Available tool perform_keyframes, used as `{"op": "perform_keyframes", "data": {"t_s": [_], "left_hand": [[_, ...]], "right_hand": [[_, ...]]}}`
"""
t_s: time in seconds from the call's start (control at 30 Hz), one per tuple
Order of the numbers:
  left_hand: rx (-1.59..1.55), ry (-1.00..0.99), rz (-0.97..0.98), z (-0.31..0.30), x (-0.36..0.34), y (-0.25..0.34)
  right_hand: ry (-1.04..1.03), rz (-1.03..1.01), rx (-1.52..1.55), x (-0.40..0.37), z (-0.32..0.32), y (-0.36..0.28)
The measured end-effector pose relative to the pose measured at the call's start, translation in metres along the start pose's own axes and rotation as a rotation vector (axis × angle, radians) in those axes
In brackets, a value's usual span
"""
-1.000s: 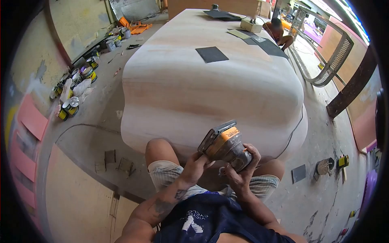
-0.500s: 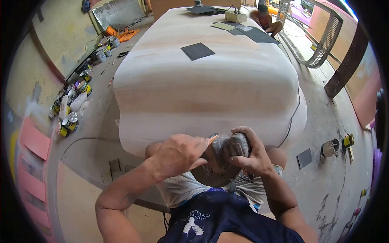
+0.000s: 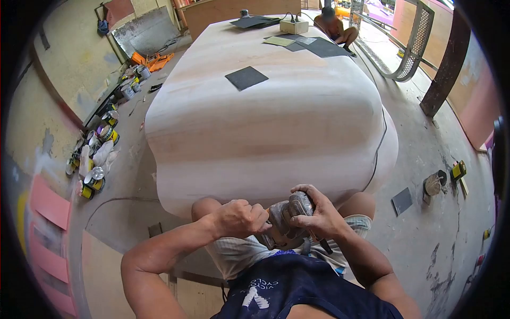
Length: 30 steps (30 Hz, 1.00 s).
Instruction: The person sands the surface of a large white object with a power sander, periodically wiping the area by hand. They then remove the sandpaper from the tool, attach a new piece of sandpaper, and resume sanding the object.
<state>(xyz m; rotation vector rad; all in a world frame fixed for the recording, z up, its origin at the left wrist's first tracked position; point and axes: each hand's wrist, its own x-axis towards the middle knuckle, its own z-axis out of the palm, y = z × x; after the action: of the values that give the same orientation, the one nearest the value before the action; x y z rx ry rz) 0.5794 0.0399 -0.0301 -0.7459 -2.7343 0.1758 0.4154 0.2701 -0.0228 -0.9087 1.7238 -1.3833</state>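
Note:
A dusty grey electric sander (image 3: 286,226) is held up above my lap, tilted, with its cord end towards me. My right hand (image 3: 319,215) wraps round its rounded top, thumb on the near side. My left hand (image 3: 241,218) is closed at the sander's left edge, fingers curled in and thumb side against it. A sliver of orange shows by those fingers; what they pinch is hidden. Beyond the hands stands a large curved, whitish-pink body (image 3: 260,122). A dark square of sandpaper (image 3: 246,78) lies on its top.
More dark sheets (image 3: 324,47) and a socket box (image 3: 294,26) rest farther back. A crouching person (image 3: 336,29) is at the far right. Paint cans (image 3: 109,134) line the left wall. A cable (image 3: 378,154) runs down the body's right side. Another can (image 3: 434,183) stands on the right floor.
The sander has tilted, and both hands have shifted slightly left with it. My left fingers have curled in tighter at its edge. The view has shifted a little.

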Motion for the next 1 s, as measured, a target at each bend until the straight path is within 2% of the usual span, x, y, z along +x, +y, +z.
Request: {"op": "perform_keyframes", "data": {"t_s": [0.13,0.27,0.37,0.4,0.5,0.57,0.6,0.7,0.73,0.83,0.93,1.0], "left_hand": [[-0.051,0.095,-0.028,0.011,-0.004,-0.005],[-0.097,0.165,-0.132,0.007,-0.004,-0.003],[-0.166,0.242,-0.341,0.017,-0.009,-0.010],[-0.234,0.182,-0.415,0.017,-0.013,-0.011],[-0.643,0.321,-0.673,0.004,-0.007,-0.012],[-0.980,0.309,-0.912,-0.011,-0.013,-0.007],[-1.150,0.298,-1.026,-0.014,-0.015,-0.005],[-1.527,0.188,-0.840,0.019,-0.027,0.008],[-1.682,0.086,-0.896,0.011,-0.025,0.013],[-1.861,0.235,-0.762,0.009,-0.016,0.020],[-1.862,0.250,-0.730,0.008,-0.012,0.024],[-1.647,0.223,-0.782,0.014,-0.010,0.026]], "right_hand": [[0.025,0.032,-0.020,-0.003,0.006,-0.004],[0.073,-0.083,-0.082,-0.002,0.010,0.003],[0.091,-0.138,-0.110,-0.001,0.013,-0.006],[0.101,-0.124,-0.089,-0.002,0.017,-0.011],[0.147,-0.183,-0.021,0.003,0.015,-0.002],[0.178,-0.249,0.008,0.005,0.011,-0.003],[0.171,-0.184,0.161,0.003,0.009,-0.007],[0.156,-0.229,0.257,0.006,-0.001,0.005],[0.156,-0.242,0.329,0.007,-0.001,0.007],[0.149,-0.237,0.425,0.005,-0.006,0.008],[0.137,-0.267,0.462,0.005,-0.011,0.018],[0.172,-0.244,0.424,0.003,-0.010,0.018]]}}
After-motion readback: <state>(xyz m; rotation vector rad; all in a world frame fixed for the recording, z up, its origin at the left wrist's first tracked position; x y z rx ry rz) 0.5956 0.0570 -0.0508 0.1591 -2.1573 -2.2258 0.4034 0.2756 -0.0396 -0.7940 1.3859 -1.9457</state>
